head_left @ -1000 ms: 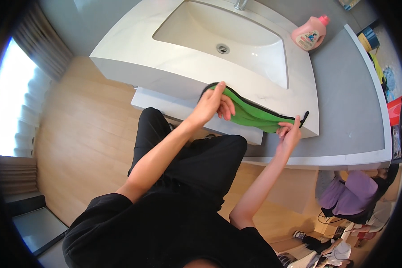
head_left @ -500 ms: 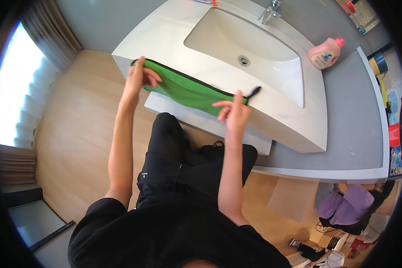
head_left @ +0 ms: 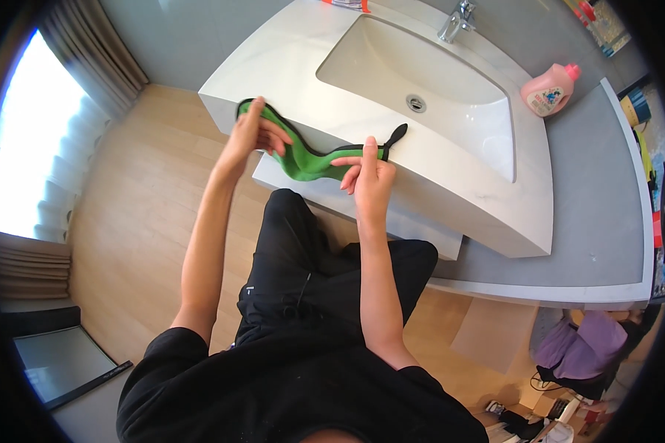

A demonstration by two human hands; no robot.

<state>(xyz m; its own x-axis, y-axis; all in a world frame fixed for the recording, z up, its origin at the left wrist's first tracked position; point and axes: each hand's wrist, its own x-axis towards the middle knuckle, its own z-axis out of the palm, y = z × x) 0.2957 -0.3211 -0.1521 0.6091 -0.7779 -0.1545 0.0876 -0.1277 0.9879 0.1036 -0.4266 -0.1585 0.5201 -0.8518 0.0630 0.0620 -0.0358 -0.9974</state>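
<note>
A green cloth (head_left: 305, 164) with a black edge and a black hanging loop hangs between my two hands, sagging in the middle. My left hand (head_left: 253, 136) pinches its left corner by the front edge of the white counter. At the other corner my right hand (head_left: 367, 171) grips it between thumb and fingers, and the loop sticks out beyond, over the countertop. Behind the cloth lies the white sink basin (head_left: 347, 65) with its round drain (head_left: 415, 103).
A chrome faucet (head_left: 457, 22) rises behind the basin. A pink bottle (head_left: 549, 90) stands at the counter's right end. At the back left lies an orange-edged packet (head_left: 347, 4). Below the counter juts a white ledge (head_left: 270, 173); a grey panel (head_left: 598, 199) is at the right.
My hands have come closer together, the right one moving left and slightly up. The cloth, stretched nearly straight before, now droops in a curve.
</note>
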